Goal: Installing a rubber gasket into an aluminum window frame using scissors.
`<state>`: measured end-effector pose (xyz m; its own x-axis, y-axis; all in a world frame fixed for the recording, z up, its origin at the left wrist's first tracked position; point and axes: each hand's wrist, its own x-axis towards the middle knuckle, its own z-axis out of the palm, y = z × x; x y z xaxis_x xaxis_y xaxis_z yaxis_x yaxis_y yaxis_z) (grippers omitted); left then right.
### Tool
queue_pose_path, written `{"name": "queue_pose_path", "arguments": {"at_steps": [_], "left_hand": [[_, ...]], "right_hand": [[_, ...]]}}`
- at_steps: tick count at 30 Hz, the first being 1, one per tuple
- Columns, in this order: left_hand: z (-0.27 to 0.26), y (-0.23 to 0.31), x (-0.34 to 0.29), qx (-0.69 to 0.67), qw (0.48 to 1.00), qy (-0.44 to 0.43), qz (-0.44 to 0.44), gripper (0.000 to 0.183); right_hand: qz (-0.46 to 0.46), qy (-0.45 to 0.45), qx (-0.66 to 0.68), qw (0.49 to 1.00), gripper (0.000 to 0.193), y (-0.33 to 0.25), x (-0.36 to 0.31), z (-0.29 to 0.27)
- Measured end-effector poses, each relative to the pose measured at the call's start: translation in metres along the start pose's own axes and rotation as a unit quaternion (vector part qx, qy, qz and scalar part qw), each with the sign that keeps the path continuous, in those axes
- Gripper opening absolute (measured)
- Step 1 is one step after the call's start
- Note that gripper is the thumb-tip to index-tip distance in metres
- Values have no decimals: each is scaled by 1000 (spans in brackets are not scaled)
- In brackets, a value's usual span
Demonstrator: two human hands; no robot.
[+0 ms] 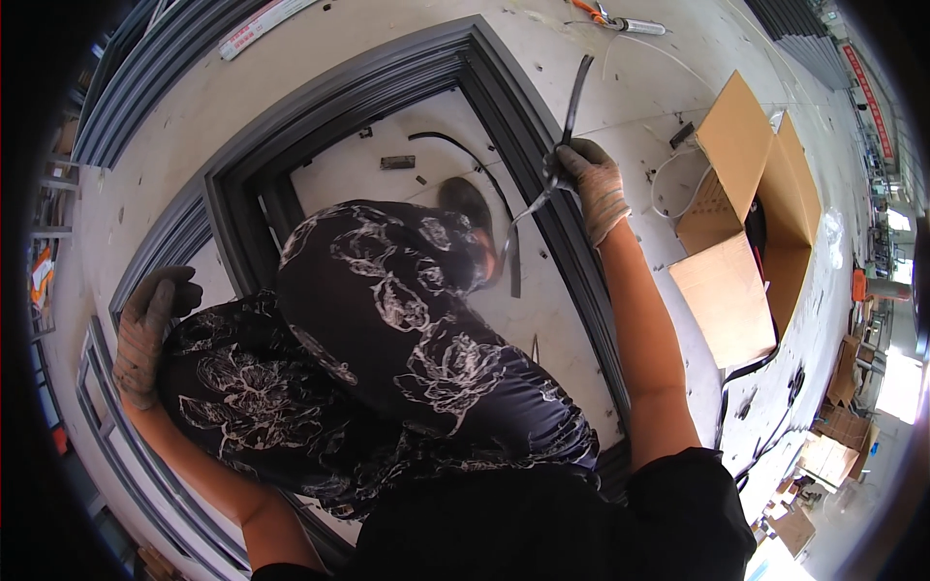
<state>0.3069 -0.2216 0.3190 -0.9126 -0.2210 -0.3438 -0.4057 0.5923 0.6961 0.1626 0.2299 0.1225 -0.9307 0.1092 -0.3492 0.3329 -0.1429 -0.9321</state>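
My right hand [594, 184], in a grey work glove, is closed around a black rubber strip [579, 92]. One end of the strip sticks up past the fingers, and the other hangs below toward the floor. Under that hand runs the right side of a dark grey metal frame [513, 102] lying flat. My left hand [150, 324], gloved too, is beside my left knee with its fingers loosely bent and nothing visible in them. Another black strip [463, 145] curves across the floor within the frame, near my shoe [467, 205].
An opened cardboard box [722, 290] stands to the right. More grey frames [160, 252] lie at the left, and grey profiles [136, 107] are stacked at the upper left. A sealant tube [639, 26] lies at the top. Small scraps [396, 163] dot the floor.
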Motion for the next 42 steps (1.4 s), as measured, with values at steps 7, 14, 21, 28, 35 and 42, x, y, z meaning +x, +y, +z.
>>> {"name": "queue_pose_path", "arguments": {"at_steps": [7, 14, 21, 28, 35, 42], "left_hand": [[-1, -4, -1, -2, 1000, 2, -4, 38], [-2, -1, 0, -22, 1000, 1, -20, 38], [-4, -3, 3, 8, 1000, -9, -6, 42], [0, 4, 4, 26, 999, -3, -22, 41], [3, 8, 2, 23, 999, -20, -14, 38], [-6, 1, 6, 9, 999, -41, -22, 38]], "right_hand": [[97, 5, -193, 976, 32, 32, -16, -1], [93, 14, -265, 960, 36, 128, -19, -8], [142, 45, -437, 887, 35, 149, -19, 19], [133, 22, -645, 752, 25, 201, -4, 28], [124, -14, -703, 700, 23, 189, -40, 8], [34, -30, -556, 830, 24, 156, -168, -69]]}}
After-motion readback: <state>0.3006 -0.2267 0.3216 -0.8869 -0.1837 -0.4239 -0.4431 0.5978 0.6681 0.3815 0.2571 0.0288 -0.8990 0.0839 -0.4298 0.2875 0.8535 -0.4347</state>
